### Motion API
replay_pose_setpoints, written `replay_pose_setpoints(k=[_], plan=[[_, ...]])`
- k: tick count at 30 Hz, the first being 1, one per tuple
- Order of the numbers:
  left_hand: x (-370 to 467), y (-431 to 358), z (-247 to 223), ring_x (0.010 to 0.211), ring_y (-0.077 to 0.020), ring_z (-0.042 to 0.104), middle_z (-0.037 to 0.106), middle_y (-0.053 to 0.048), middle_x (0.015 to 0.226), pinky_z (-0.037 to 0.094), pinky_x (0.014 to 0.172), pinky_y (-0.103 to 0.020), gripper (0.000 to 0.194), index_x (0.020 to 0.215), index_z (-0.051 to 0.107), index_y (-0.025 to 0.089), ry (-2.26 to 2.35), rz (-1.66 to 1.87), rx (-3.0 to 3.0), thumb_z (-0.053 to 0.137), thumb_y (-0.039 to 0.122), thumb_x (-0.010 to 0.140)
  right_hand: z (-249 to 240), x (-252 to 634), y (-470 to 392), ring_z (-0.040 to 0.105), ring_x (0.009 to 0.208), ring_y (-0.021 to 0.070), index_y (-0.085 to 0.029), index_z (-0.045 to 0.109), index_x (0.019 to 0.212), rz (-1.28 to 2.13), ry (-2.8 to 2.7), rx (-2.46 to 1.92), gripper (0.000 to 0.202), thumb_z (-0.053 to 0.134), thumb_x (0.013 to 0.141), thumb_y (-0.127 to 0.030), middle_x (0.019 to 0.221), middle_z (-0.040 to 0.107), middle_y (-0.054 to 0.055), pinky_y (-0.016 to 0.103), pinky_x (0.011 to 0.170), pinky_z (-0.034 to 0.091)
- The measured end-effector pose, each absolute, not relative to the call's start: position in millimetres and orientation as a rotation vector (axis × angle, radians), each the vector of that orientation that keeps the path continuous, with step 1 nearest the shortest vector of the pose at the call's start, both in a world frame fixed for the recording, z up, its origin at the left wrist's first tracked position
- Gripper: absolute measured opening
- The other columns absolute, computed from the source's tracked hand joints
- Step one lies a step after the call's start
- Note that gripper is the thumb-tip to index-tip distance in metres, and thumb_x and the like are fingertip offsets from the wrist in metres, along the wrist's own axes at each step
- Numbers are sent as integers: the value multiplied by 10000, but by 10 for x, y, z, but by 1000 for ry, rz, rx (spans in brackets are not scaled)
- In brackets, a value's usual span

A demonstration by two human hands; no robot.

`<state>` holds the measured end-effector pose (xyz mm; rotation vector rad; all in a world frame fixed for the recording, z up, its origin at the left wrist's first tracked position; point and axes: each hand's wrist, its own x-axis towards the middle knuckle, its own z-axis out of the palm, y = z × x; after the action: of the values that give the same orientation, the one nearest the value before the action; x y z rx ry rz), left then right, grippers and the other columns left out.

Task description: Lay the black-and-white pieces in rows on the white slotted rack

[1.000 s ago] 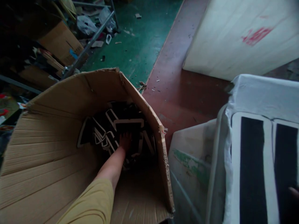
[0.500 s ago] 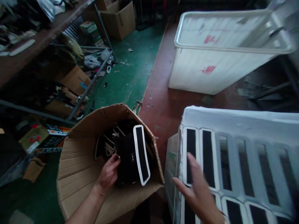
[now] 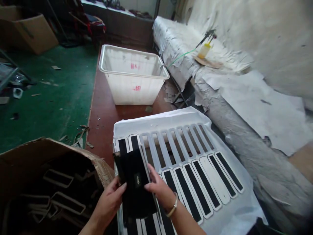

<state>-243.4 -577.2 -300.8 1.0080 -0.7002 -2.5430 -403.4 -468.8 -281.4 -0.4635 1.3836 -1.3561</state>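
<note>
Green and red floor [image 3: 49, 98], seemingly peeling white wall [image 3: 256, 39].

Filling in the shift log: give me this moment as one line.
left hand: holds black pieces stack | right hand: fingers on stack | under: white slotted rack | left: cardboard box

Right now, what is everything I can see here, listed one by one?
Black pieces stack: one bundle, black with white edges, held in both hands over the rack.
Slotted rack: one, white, centre, several slots filled with black strips.
Cardboard box: one, brown, lower left, more black pieces inside.
Plastic tub: one, white with red marks, on the red floor.
Bottle: one, yellowish, on the paper-covered bench.
Left hand: grips the stack.
Right hand: wears a bracelet, grips the stack.
</note>
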Motion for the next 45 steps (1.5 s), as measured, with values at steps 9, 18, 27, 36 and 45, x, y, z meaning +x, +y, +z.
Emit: replay_pose_setpoints(k=[9,18,27,36,45], plan=[[-4641,-5401,-3836,1176,-219,475,483,-115,1251,369,1028,-399,476,1255,480,189,-1810,-1382,1101,501,119,785,-3236,-5310,-4517,282,1321,293,-73,176,1412,-1334,2491,-692,925,624,661,-375,1433,277,200,447,1090,241],[-4225,-5588,-4113,1165,-229,455,499,-115,1203,353,1035,-397,279,1011,645,156,-2038,-1073,1186,458,107,809,-3661,-5085,-4778,318,1292,314,-42,170,1402,-1165,2555,-933,902,608,689,-380,1383,329,242,474,1035,322],[-4472,-5691,-3918,1101,-293,486,591,-141,1120,368,971,-488,276,937,651,154,-2190,-1163,1327,437,72,783,-3638,-5239,-4970,417,1207,313,-39,185,1400,-1016,2630,-1128,917,619,700,-441,1291,418,232,456,969,405],[-4228,-5416,-3925,1161,-233,508,570,-162,1217,359,1029,-384,364,1098,605,117,-1946,-1397,1441,376,128,816,-3668,-5110,-4980,408,1203,322,-46,150,1409,-916,2651,-1274,908,593,720,-440,1303,400,233,451,925,432],[-3852,-5557,-3838,1121,-201,529,575,-152,1201,376,1010,-332,409,1161,569,75,-1730,-1523,1472,377,260,850,-3770,-4795,-5159,544,1006,349,2,190,1386,-449,2677,-1037,876,593,726,-408,1158,462,237,413,787,483]])
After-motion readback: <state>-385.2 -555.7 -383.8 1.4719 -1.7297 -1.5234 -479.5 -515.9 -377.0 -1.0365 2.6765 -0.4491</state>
